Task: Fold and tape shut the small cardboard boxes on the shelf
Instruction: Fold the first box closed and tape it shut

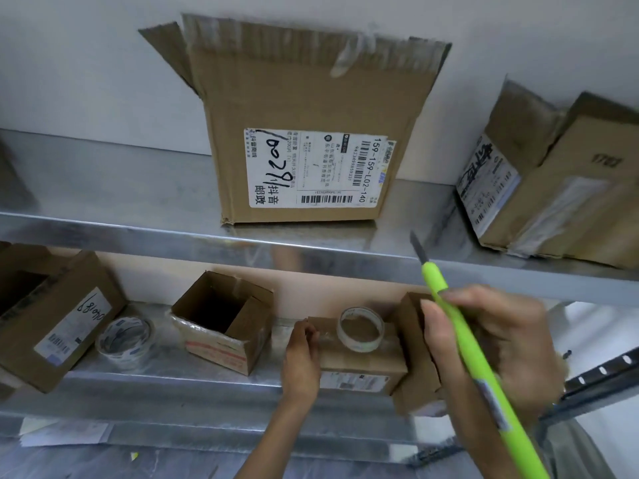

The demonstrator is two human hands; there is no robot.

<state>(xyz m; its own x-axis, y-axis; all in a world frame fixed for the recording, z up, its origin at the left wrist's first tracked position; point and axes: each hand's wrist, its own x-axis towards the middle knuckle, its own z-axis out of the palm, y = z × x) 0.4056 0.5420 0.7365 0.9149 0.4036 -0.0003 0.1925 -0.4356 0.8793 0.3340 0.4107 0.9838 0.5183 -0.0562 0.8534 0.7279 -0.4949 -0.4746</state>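
Note:
A small closed cardboard box [363, 361] sits on the lower metal shelf [166, 392], with a roll of clear tape [360, 328] lying on its top. My left hand [301, 357] is at the box's left end, fingers curled on the top edge where the tape strip ends. My right hand [491, 344] grips a green utility knife [466, 340], blade out and pointing up toward the upper shelf. Another small box [415, 354] stands on end behind my right hand. An open small box [223, 319] sits to the left.
A second tape roll [124, 340] lies left of the open box, beside a labelled box [52, 323]. On the upper shelf [138, 233] stand a large open carton [304, 133] and a tilted parcel [553, 188]. A perforated shelf post [601, 371] runs at the right.

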